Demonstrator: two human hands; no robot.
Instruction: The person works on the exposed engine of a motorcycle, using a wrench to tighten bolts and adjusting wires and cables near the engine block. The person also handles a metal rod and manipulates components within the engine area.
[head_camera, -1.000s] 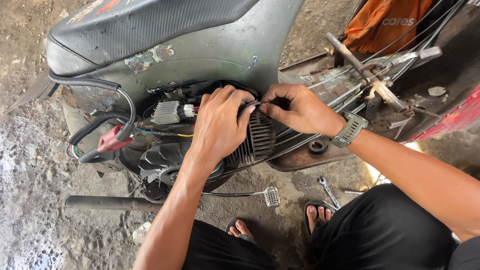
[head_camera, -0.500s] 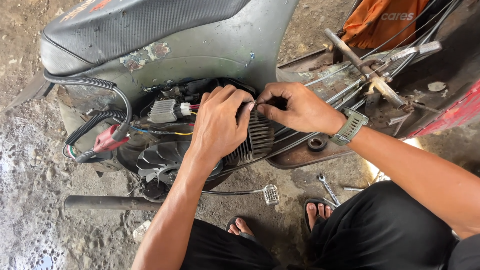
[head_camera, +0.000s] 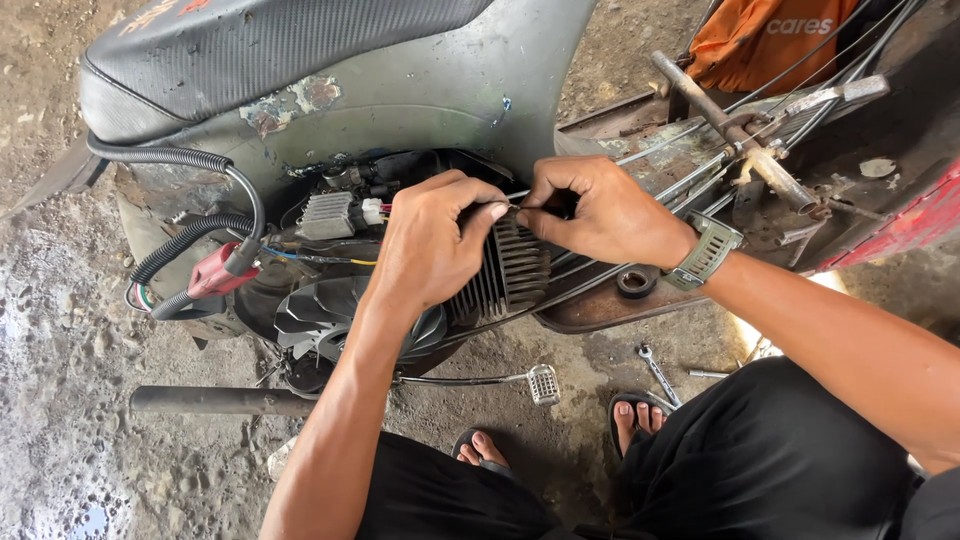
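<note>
Left hand (head_camera: 435, 240) rests on black finned metal engine cylinder (head_camera: 510, 275); right hand (head_camera: 600, 212), at 3 o'clock, pinches a thin grey cable (head_camera: 660, 185). Left grip: cannot tell. Silver spanner (head_camera: 657, 372) on floor.

Tight quarters inside the engine opening (head_camera: 400, 190): hemmed at twelve o'clock by the grey body panel (head_camera: 420, 90), at nine by looped black hoses (head_camera: 180, 240) and a red connector (head_camera: 215, 270). Blocked at centre by the finned cylinder (head_camera: 510, 270), with the left hand (head_camera: 435, 245) and right hand (head_camera: 600, 210) meeting just above it around a thin piece, too small to tell. Crowded at two o'clock by cables (head_camera: 680, 180) and a rusty lever (head_camera: 735, 135). Open ground at seven o'clock, bounded by the dark exhaust pipe (head_camera: 215, 400). Narrower room at five, cut by the kick pedal (head_camera: 543, 383), a wrench (head_camera: 658, 372) and sandalled feet (head_camera: 635, 420).
</note>
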